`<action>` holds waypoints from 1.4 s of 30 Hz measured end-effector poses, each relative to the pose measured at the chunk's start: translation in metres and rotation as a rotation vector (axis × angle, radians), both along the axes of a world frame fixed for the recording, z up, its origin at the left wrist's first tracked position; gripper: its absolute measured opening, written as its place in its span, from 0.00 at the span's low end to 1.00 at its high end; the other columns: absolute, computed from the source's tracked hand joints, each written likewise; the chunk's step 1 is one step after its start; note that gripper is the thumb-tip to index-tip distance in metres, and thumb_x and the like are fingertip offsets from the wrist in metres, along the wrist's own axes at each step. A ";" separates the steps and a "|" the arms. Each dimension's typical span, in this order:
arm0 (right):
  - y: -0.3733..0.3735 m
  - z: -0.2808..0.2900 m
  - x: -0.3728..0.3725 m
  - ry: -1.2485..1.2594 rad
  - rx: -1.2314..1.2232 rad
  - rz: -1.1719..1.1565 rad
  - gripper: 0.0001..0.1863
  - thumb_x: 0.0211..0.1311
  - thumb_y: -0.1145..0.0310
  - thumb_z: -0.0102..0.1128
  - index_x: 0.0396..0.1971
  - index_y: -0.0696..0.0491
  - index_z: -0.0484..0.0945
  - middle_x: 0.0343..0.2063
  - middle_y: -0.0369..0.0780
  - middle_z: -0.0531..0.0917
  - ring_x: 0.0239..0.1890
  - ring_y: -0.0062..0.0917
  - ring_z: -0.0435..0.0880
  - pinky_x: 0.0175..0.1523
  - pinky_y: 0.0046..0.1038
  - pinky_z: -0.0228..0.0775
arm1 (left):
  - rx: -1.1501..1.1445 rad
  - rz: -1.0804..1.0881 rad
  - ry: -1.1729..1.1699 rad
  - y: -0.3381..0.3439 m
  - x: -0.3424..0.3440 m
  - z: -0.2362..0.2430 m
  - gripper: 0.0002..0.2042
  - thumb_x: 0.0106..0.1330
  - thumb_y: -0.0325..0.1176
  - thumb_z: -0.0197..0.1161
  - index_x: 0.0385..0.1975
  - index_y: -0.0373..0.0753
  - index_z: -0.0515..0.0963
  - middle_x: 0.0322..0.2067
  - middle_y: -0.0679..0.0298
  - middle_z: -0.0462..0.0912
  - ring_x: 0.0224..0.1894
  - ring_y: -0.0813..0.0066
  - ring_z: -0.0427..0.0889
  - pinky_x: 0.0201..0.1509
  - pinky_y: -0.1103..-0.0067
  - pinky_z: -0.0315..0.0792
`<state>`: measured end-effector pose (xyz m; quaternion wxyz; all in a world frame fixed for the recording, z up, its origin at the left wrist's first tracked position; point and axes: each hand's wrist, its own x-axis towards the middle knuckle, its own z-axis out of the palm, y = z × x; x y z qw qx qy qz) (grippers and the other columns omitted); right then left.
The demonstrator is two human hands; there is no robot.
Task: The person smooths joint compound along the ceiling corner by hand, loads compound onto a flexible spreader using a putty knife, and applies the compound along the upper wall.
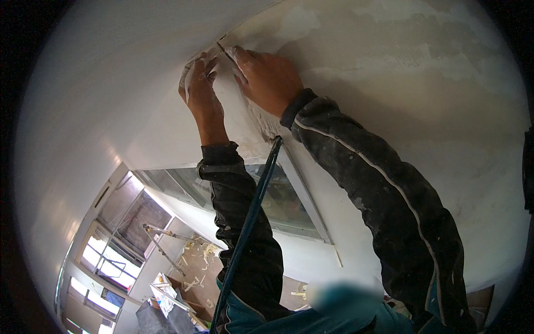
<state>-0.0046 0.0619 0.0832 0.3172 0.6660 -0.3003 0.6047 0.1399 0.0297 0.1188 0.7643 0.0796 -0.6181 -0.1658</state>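
Gripping a dark blade [225,53], the right hand [271,79] is pointing it up-left beside the left hand [203,93], whose hold is unclear.

Thin dark blade [227,56] is held slanted, upper end placed at the seam [245,21], where a short dark gap [222,37] is seen. Whitish curved strip [190,78], kind unclear, is held to its left.
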 end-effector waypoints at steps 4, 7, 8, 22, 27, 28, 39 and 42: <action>0.000 0.001 0.001 -0.008 0.000 -0.002 0.19 0.59 0.68 0.63 0.50 0.55 0.76 0.35 0.47 0.86 0.33 0.38 0.87 0.38 0.34 0.81 | -0.036 -0.056 -0.009 0.000 0.001 -0.002 0.13 0.67 0.35 0.56 0.44 0.33 0.78 0.41 0.61 0.81 0.45 0.67 0.82 0.46 0.76 0.67; 0.001 0.002 0.004 -0.031 -0.095 0.076 0.15 0.57 0.72 0.58 0.45 0.57 0.73 0.27 0.47 0.84 0.31 0.43 0.86 0.33 0.43 0.78 | -0.070 -0.081 -0.041 -0.002 0.005 -0.002 0.13 0.67 0.35 0.56 0.44 0.33 0.77 0.41 0.62 0.81 0.46 0.67 0.82 0.46 0.76 0.68; 0.002 0.002 0.004 -0.034 -0.048 0.029 0.17 0.58 0.70 0.60 0.48 0.56 0.75 0.31 0.47 0.85 0.32 0.40 0.86 0.35 0.38 0.79 | -0.076 -0.110 -0.050 -0.004 0.006 -0.001 0.13 0.68 0.35 0.56 0.44 0.33 0.77 0.42 0.61 0.80 0.47 0.67 0.82 0.46 0.76 0.68; 0.007 0.003 0.002 -0.067 0.015 0.069 0.19 0.55 0.71 0.61 0.48 0.56 0.73 0.27 0.47 0.84 0.32 0.41 0.86 0.36 0.43 0.78 | -0.074 -0.285 -0.219 -0.009 0.012 -0.005 0.21 0.74 0.38 0.47 0.59 0.30 0.69 0.57 0.51 0.74 0.56 0.60 0.75 0.54 0.71 0.71; -0.001 0.001 0.002 -0.106 -0.047 0.113 0.20 0.53 0.71 0.63 0.47 0.55 0.73 0.30 0.47 0.84 0.34 0.42 0.85 0.38 0.43 0.78 | 0.017 -0.258 -0.197 -0.012 0.006 -0.008 0.18 0.72 0.30 0.52 0.58 0.31 0.70 0.56 0.56 0.74 0.51 0.66 0.77 0.53 0.74 0.72; 0.003 0.002 0.002 -0.106 -0.046 0.115 0.20 0.53 0.71 0.63 0.47 0.55 0.73 0.30 0.47 0.84 0.34 0.42 0.85 0.38 0.43 0.78 | 0.017 -0.256 -0.197 -0.013 0.008 -0.008 0.18 0.72 0.30 0.52 0.58 0.31 0.70 0.56 0.56 0.74 0.51 0.66 0.77 0.53 0.74 0.72; 0.011 0.004 -0.003 -0.115 0.102 0.085 0.21 0.55 0.69 0.65 0.50 0.55 0.76 0.37 0.47 0.85 0.39 0.41 0.85 0.44 0.39 0.78 | -0.010 -0.251 -0.119 0.000 -0.012 -0.005 0.11 0.71 0.24 0.49 0.51 0.35 0.69 0.39 0.59 0.79 0.37 0.75 0.78 0.33 0.80 0.69; 0.005 0.005 0.001 -0.138 0.046 0.144 0.19 0.56 0.68 0.65 0.48 0.54 0.77 0.35 0.46 0.85 0.38 0.41 0.85 0.43 0.39 0.78 | -0.011 -0.336 -0.084 -0.002 -0.012 -0.002 0.17 0.72 0.34 0.55 0.56 0.33 0.70 0.48 0.61 0.77 0.41 0.77 0.78 0.42 0.82 0.75</action>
